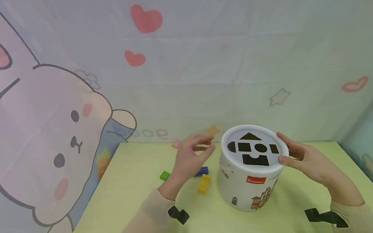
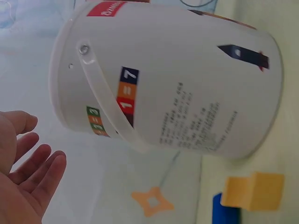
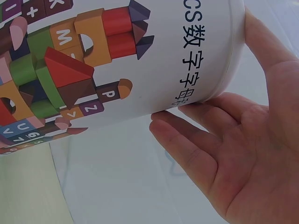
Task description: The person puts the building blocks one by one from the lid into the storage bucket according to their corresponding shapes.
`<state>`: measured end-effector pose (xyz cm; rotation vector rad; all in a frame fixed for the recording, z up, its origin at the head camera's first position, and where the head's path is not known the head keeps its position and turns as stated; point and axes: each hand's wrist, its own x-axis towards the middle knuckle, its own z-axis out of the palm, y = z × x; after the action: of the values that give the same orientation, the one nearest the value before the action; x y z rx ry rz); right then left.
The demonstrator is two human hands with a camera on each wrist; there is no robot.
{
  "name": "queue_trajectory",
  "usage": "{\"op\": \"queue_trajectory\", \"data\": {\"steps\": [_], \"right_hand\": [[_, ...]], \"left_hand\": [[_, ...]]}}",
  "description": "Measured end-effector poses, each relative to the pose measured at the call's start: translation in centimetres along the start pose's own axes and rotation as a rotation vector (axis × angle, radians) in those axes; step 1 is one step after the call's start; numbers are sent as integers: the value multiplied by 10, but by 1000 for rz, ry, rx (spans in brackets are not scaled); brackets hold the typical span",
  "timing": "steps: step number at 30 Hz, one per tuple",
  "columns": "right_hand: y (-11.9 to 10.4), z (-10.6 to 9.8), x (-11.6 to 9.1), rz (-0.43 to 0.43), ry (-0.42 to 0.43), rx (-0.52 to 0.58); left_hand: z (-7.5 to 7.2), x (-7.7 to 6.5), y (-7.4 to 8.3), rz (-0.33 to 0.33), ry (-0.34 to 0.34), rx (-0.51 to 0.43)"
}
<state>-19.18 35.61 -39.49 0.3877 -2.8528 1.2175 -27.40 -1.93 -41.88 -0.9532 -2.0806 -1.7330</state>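
A white lidded bucket (image 1: 251, 184) stands on the table, printed with block pictures and lettering. Its lid (image 1: 232, 160) has several dark shaped holes. My right hand (image 1: 307, 159) holds the bucket's upper edge on the right, thumb on the near side and fingers farther round; the right wrist view shows its fingertips against the wall. To the left of the bucket, my left hand (image 1: 190, 155) is raised over the blocks with fingers loosely bent, holding nothing. A gap separates it from the bucket. A white strap handle (image 2: 105, 95) hangs down the bucket's side.
Between the left forearm and the bucket lie a yellow block (image 1: 204, 183) and a blue block (image 1: 203, 171). A green block (image 1: 165, 175) lies left of the wrist, and a pink block (image 1: 176, 144) sits at the table's back edge. Behind the table (image 1: 115, 203) hangs a printed cloth (image 1: 203, 76).
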Motion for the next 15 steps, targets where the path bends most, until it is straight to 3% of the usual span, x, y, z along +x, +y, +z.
{"op": "queue_trajectory", "data": {"steps": [6,15], "right_hand": [[-1,0,-1,6,-1,-1],[0,-1,0,13,-5,-15]], "left_hand": [[-31,-28,-34,-100,-67,126],[-88,-70,-73,-322,-141,290]]}}
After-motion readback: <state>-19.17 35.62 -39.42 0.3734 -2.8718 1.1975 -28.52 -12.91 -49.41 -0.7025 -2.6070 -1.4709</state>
